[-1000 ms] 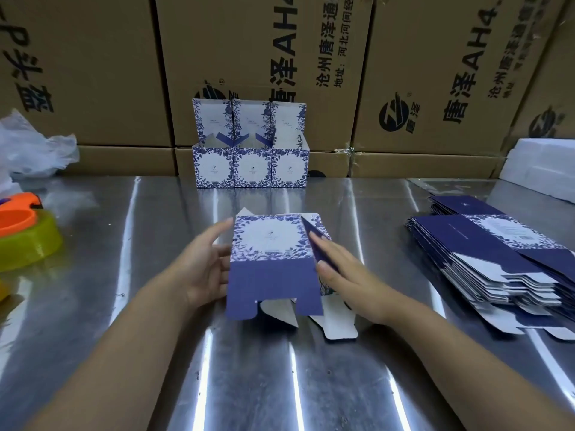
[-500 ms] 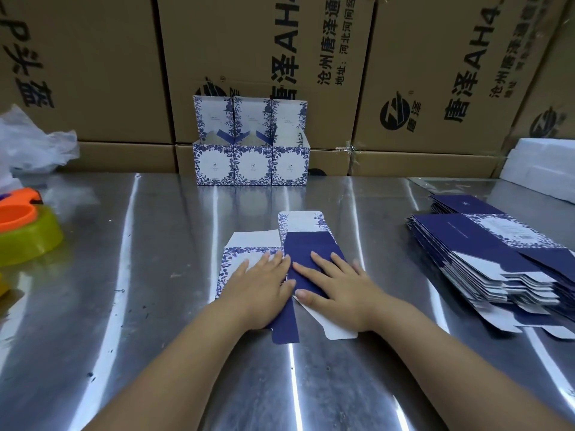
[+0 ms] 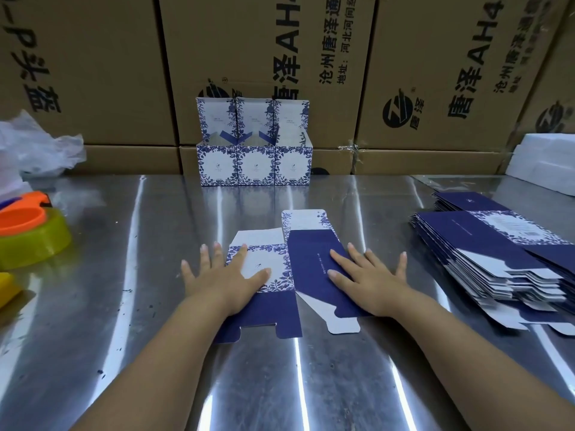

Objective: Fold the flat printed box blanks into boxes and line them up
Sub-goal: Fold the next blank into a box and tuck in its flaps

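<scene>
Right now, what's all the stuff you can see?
Table: one, shiny metal, under everything.
Folded boxes: three, white-and-blue, row at the table's far edge.
Flat blank: one, navy and white, table middle.
Stack of blanks: one, navy and white, right.
Cartons: several, brown, behind.
Plastic bag: one, whitish, far left.
Roll: one, yellow-green with orange, left edge.
Foam block: one, white, far right.
Left hand: one, flat on blank's flowered panel.
Right hand: one, flat on blank's navy panel.
</scene>
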